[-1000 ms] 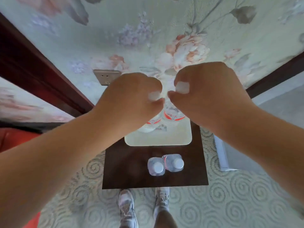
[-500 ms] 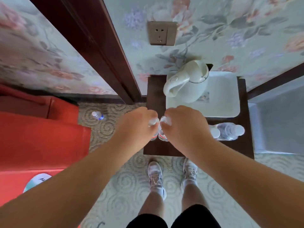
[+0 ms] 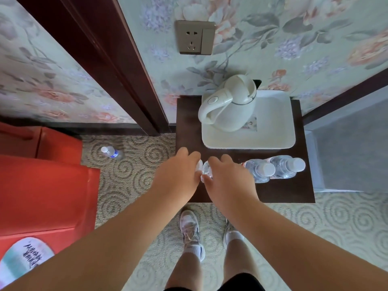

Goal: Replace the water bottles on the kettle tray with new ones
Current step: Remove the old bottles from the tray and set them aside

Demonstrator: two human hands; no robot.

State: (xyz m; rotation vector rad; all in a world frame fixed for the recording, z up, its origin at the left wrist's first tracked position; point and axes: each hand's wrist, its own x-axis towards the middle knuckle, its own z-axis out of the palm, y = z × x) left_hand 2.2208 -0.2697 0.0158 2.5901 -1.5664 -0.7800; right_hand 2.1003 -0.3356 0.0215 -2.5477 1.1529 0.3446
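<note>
My left hand (image 3: pixel 180 172) and my right hand (image 3: pixel 227 177) sit side by side over the front-left part of the dark table (image 3: pixel 289 192). Each is closed around the top of a small clear water bottle (image 3: pixel 205 172); the bottles' bodies are mostly hidden under my hands. I cannot tell whether they rest on the table. Two more water bottles with white caps (image 3: pixel 260 170) (image 3: pixel 286 166) stand at the table's front right. The white tray (image 3: pixel 273 131) behind carries only the cream kettle (image 3: pixel 228 106).
Another bottle with a blue label (image 3: pixel 111 153) lies on the patterned carpet to the left, beside a red sofa (image 3: pixel 42 185). A wall socket (image 3: pixel 195 37) is above the kettle. A dark door frame (image 3: pixel 109 66) runs down to the table's left. My feet stand at the table's front edge.
My hands have carried the two bottles off the tray down to the table's front left. My view has dropped, so the kettle and tray now show in full.
</note>
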